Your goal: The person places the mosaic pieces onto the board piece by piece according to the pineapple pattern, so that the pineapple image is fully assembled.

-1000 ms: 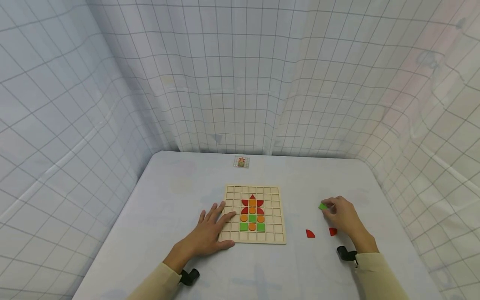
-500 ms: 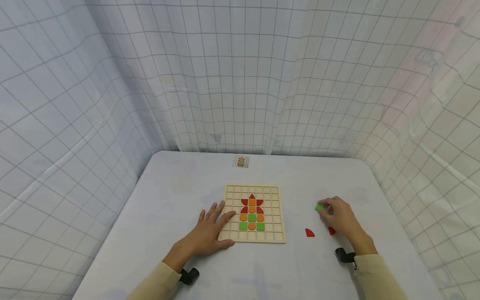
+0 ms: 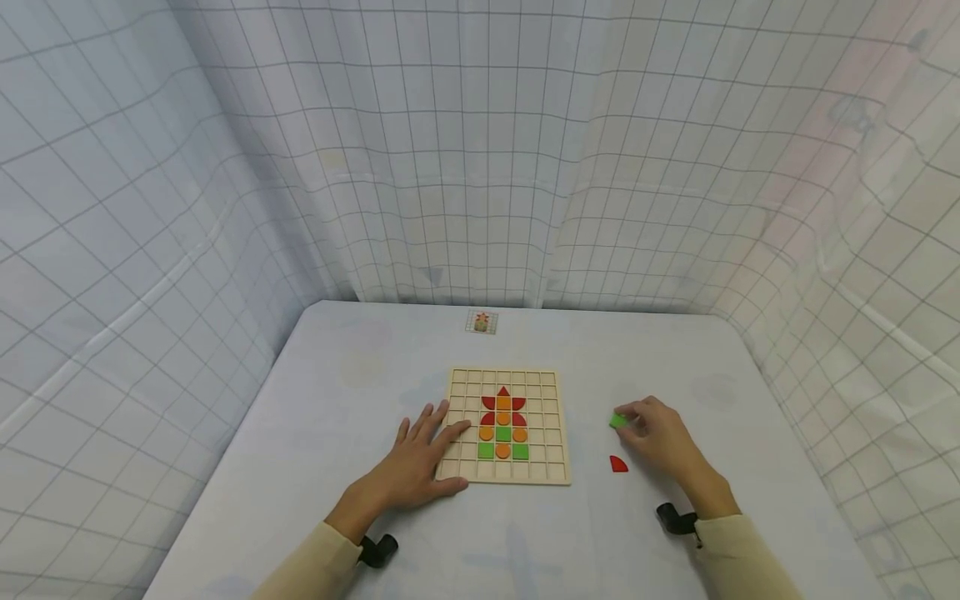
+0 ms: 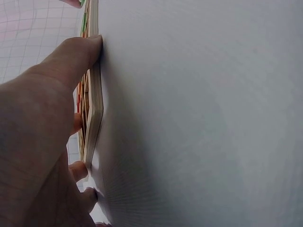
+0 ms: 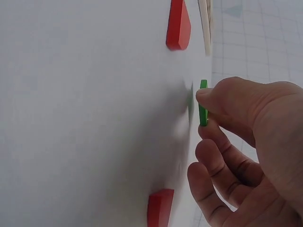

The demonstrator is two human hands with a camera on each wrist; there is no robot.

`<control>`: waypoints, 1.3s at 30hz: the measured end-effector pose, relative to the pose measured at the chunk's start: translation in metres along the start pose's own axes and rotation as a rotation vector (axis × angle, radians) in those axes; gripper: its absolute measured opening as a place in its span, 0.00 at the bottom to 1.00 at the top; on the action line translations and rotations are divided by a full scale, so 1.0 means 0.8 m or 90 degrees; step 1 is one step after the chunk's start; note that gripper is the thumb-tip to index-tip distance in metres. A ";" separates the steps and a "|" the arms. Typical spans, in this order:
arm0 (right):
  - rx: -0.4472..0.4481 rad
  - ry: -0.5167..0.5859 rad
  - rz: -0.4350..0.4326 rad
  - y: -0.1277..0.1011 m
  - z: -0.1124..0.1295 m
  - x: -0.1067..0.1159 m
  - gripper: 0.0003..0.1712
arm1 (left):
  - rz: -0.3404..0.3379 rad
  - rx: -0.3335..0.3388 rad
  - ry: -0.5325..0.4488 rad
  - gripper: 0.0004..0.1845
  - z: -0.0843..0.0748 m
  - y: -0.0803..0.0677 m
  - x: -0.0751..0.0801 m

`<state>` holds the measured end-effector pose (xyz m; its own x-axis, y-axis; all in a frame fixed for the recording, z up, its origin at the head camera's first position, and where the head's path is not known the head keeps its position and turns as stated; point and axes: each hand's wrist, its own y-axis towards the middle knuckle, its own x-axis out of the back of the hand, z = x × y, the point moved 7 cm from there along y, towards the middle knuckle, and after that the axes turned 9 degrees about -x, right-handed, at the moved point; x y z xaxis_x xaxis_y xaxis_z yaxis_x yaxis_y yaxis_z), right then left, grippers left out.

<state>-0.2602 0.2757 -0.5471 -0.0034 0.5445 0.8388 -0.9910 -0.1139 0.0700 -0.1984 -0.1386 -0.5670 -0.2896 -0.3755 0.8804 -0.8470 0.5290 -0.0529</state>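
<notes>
- No brand, label or readable writing shows anywhere; the small card [image 3: 482, 322] at the far edge of the table [image 3: 360, 367] carries a tiny coloured picture, too small to make out.
- The right hand [image 3: 660, 435] pinches a green tile [image 3: 618, 421] between thumb and fingertips, lifted just off the table, to the right of the wooden board [image 3: 551, 425] and apart from it.
- In the right wrist view the green tile [image 5: 203, 102] shows edge-on only, so its outline cannot be told there; the thumb covers part of it.
- A red tile [image 3: 618, 465] lies on the table just below the green one, near the right hand but not touching it.
- The right wrist view shows two red tiles, one [image 5: 178, 26] near the board's edge and a second red tile [image 5: 159, 208] cut off by the bottom of the frame; from the head camera this second one is hidden behind the right hand.
- The left hand [image 3: 420, 462] lies flat with fingers spread, fingertips resting on the board's left part and the thumb along its near left corner.
- In the left wrist view the left hand [image 4: 42, 142] fills most of the frame and the board [image 4: 94, 94] appears only as a thin edge, its tiles barely visible.
- On the board, red, orange and green tiles [image 3: 503, 427] fill the middle cells in an upright figure.
</notes>
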 end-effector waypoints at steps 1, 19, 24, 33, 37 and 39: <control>0.001 -0.002 0.003 0.000 0.003 -0.002 0.16 | -0.001 0.001 -0.002 0.51 0.000 0.000 0.000; 0.139 0.008 0.009 -0.017 0.070 -0.034 0.16 | 0.001 0.000 -0.008 0.51 0.000 0.000 -0.001; 0.146 0.016 0.029 -0.022 0.083 -0.043 0.17 | 0.001 0.003 -0.009 0.51 -0.002 -0.001 0.000; 0.139 0.024 0.084 -0.029 0.108 -0.061 0.15 | -0.005 -0.001 -0.004 0.51 0.001 0.000 0.000; 0.140 0.026 0.103 -0.033 0.118 -0.071 0.15 | -0.007 -0.003 0.004 0.51 0.004 0.001 -0.003; 0.150 0.033 0.112 -0.034 0.123 -0.076 0.15 | -0.007 -0.003 0.003 0.51 0.004 0.001 -0.003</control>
<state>-0.2198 0.1637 -0.5468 -0.1857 0.5404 0.8206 -0.9161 -0.3973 0.0544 -0.1997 -0.1393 -0.5708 -0.2788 -0.3780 0.8828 -0.8480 0.5284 -0.0416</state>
